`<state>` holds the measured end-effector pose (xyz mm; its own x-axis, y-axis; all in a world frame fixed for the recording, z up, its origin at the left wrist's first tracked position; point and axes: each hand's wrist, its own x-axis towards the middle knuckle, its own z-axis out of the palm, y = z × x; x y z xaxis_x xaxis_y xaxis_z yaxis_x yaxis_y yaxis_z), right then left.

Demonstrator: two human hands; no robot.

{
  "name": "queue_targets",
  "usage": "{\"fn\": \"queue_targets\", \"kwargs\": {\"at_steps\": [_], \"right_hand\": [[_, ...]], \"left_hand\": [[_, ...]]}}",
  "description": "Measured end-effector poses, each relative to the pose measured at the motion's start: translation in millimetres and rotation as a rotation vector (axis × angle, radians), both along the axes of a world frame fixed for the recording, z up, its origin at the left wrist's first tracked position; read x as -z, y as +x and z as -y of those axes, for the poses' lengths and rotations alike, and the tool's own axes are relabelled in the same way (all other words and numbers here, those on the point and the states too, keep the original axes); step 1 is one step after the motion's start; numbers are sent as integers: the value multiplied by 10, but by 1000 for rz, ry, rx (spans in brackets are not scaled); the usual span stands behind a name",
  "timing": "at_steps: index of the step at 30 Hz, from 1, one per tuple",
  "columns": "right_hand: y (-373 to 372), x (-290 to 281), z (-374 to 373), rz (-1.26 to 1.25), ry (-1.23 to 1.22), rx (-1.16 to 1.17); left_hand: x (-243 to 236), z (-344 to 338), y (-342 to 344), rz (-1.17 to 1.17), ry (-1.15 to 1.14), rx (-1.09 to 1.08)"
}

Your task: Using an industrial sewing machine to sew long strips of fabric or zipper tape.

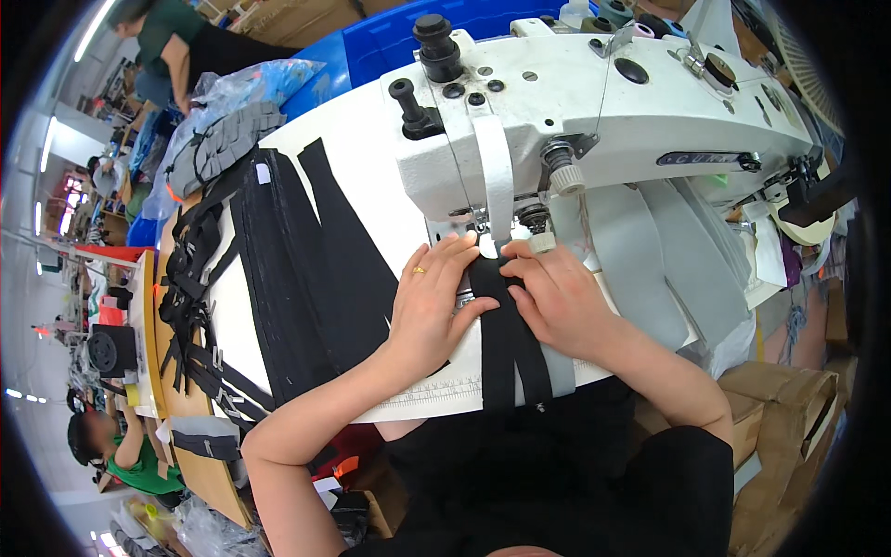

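A white sewing machine (520, 102) stands over a white table. Black fabric strips (498, 362) run from under its needle area down across the table's front edge. A narrower black strap (531, 367) lies along their right side, with grey fabric (561, 371) beneath. My left hand (422, 302) rests at the left edge of the strips, fingers stretched toward the presser foot and thumb spread onto the fabric. On the right side, my right hand (561, 297) has its fingers bent and closed on the narrower strap. The needle is partly hidden behind machine parts.
Large black fabric pieces (343, 251) and tangled black straps (190, 297) lie left. Grey sheets (640, 241) sit under the machine arm. A blue bin (371, 46) is behind, cardboard boxes (775, 408) at lower right. Two people (139, 455) (181, 46) work at the left.
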<state>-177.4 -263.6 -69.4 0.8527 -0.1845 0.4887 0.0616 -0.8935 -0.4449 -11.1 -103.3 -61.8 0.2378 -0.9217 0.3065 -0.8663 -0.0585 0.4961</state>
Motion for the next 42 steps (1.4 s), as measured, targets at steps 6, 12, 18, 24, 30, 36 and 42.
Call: {"fn": "queue_targets", "kwargs": {"at_steps": [6, 12, 18, 24, 30, 36, 42], "right_hand": [[-13, 18, 26, 10, -23, 4], [-31, 5, 30, 4, 7, 5], [9, -23, 48, 46, 12, -22], [0, -3, 68, 70, 21, -20], [-54, 10, 68, 66, 4, -2], [-542, -102, -287, 114, -38, 53], [-1298, 349, -947, 110, 46, 97]], "left_hand": [[2, 42, -62, 88, 27, -71], [27, 59, -69, 106, 22, -94], [6, 58, 3, 113, -2, -64], [30, 69, -21, 140, -26, -60], [83, 17, -108, 143, -16, -45], [-140, -323, -585, -63, 55, -268], [-66, -460, -779, -25, -35, -191]]}}
